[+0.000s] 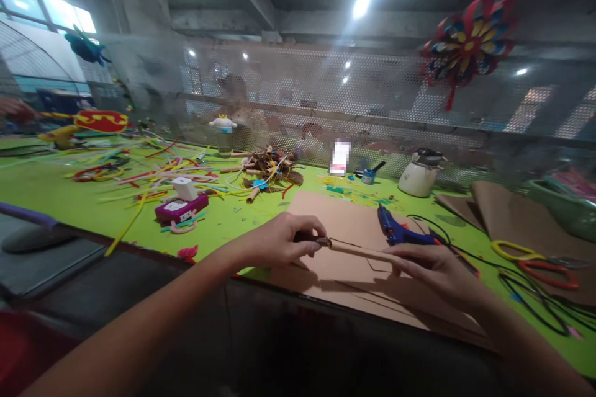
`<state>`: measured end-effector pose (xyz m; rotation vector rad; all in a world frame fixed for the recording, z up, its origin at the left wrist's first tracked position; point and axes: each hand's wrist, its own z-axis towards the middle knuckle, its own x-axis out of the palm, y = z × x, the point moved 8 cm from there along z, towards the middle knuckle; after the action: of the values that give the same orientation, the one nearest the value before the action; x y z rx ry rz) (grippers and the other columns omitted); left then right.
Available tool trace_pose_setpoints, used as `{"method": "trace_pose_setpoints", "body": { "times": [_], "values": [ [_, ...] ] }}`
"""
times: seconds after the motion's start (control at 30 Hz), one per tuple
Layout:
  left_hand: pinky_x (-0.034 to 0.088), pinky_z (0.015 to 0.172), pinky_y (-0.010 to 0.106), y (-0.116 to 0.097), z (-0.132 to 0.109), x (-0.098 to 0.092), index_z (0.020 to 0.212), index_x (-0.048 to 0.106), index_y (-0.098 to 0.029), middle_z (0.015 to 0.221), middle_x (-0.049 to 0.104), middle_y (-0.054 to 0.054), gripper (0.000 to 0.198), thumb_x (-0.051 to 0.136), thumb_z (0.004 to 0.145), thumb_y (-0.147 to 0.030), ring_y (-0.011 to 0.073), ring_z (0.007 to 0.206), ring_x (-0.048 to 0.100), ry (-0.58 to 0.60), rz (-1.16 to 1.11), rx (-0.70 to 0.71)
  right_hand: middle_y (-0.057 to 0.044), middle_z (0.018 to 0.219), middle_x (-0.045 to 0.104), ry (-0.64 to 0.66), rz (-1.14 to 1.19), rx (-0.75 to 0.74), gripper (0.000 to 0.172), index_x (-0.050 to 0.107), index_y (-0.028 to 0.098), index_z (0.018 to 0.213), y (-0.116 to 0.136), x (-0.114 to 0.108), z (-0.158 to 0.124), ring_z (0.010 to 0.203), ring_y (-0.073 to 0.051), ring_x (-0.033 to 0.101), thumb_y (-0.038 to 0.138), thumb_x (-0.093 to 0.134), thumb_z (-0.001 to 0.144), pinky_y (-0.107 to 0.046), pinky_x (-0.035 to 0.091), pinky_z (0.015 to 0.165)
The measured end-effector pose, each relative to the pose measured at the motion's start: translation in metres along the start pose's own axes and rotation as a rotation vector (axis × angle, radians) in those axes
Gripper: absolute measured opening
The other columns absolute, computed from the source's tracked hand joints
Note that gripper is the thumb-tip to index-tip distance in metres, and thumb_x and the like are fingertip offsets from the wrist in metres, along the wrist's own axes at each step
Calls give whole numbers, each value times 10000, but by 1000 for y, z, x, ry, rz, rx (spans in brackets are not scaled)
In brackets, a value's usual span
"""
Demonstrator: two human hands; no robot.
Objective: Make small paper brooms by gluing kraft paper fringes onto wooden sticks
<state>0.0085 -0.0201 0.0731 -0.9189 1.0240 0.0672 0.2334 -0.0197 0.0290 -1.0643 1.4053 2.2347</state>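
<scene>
A thin brown stick, which looks like rolled paper, lies level between my hands above a sheet of brown card. My left hand pinches a small dark piece at the stick's left end; I cannot make out what it is. The fingers of my right hand close around the right end. Just behind that hand a blue glue gun rests on the card, its black cord trailing right.
Yellow-and-orange scissors and brown paper lie on the right. A white kettle-like jug stands behind. Leftward are a purple power block, a heap of brown paper rolls and several coloured pipe cleaners. Another person's hand is far left.
</scene>
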Motion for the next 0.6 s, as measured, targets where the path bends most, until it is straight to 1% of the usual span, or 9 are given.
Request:
{"method": "trace_pose_setpoints", "body": {
  "times": [0.17, 0.27, 0.43, 0.6],
  "values": [
    [428, 674, 235, -4, 0, 0, 990, 590, -157, 837, 644, 46, 209, 474, 855, -267, 116, 716, 562, -42, 66, 13, -33, 751, 675, -21, -16, -3, 329, 702, 197, 971, -3, 1, -4, 709, -170, 617, 439, 521, 841, -248, 489, 658],
    [420, 668, 238, -4, -1, -2, 983, 594, -163, 812, 643, 40, 199, 474, 852, -254, 118, 706, 553, -59, 115, 7, -33, 759, 674, -28, -22, -3, 324, 709, 196, 955, -2, 3, -5, 701, -167, 609, 432, 516, 845, -248, 484, 654],
    [424, 671, 234, -3, -3, -1, 989, 583, -173, 826, 647, 36, 191, 464, 859, -247, 114, 706, 555, -46, 76, 3, -31, 756, 676, -39, -15, 19, 323, 712, 211, 947, 4, 7, -7, 701, -174, 605, 438, 504, 849, -242, 481, 618],
    [421, 666, 231, -5, -4, -2, 967, 577, -169, 801, 644, 29, 188, 456, 871, -276, 112, 697, 555, -63, 51, -27, -34, 752, 684, -90, -4, 25, 331, 718, 211, 915, 11, 7, -8, 700, -178, 617, 450, 499, 846, -240, 496, 625]
  ]
}}
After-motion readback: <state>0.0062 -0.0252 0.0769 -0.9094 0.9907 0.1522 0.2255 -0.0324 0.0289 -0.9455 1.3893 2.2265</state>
